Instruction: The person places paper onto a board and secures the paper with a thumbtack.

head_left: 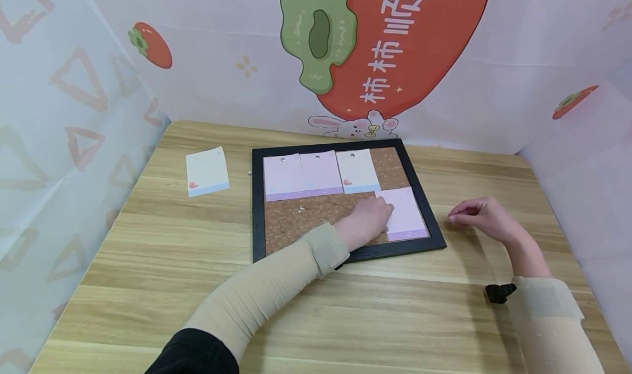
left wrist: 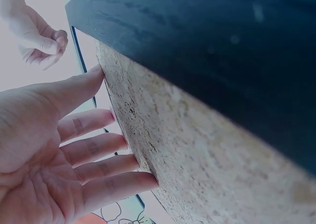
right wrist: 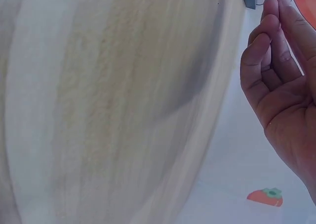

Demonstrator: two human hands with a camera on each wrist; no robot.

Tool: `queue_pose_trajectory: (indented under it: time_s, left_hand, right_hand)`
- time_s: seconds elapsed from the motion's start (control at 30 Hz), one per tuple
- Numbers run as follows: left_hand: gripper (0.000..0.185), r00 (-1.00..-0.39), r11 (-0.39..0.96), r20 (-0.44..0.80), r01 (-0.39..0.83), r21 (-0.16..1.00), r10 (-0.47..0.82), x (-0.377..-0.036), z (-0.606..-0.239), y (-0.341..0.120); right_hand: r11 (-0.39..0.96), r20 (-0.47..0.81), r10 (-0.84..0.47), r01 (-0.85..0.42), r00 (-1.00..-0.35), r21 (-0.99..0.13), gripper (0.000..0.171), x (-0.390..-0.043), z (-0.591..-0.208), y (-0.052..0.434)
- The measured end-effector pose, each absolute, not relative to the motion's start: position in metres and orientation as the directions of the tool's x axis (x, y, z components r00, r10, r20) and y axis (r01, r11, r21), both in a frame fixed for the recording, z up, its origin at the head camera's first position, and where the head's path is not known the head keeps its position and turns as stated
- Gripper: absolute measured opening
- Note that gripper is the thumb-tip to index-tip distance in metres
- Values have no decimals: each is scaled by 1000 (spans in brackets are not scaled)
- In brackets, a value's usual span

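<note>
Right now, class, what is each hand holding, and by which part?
Neither grips anything. The left hand presses straight fingers on the pink note at its left edge. The right hand may pinch something tiny; that cannot be told.

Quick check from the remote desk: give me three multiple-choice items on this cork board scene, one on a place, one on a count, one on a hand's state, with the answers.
1. Where does the loose note lie?
A. on the table left of the cork board
B. on the board's lower right
C. under the right hand

2. How many notes lie along the top of the cork board?
A. one
B. three
C. five

3. What is the left hand doing?
A. hanging clear of the table
B. gripping the frame
C. resting with straight fingers on the lower right note

Answers: 1 A, it sits on bare wood beside the frame. 2 B, three side by side, each with a pin. 3 C, the left wrist view shows straight fingers against the board.
</note>
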State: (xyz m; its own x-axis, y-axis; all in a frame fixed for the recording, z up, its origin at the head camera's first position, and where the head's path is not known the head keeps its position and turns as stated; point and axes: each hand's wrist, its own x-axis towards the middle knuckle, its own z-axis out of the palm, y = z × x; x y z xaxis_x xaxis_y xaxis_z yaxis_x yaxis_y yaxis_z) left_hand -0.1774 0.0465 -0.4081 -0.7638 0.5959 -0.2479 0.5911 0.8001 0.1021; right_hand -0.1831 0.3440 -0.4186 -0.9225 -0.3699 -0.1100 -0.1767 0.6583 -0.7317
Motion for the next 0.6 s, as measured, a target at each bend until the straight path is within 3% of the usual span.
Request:
queue_pose_trajectory:
  time_s: [0.6]
  left_hand:
    - [28,-758,796,-254,596,109,602,-179,-407,46]
  right_hand:
    - [699,-192,-367,-133,-910,-703,15,-192,-409,332]
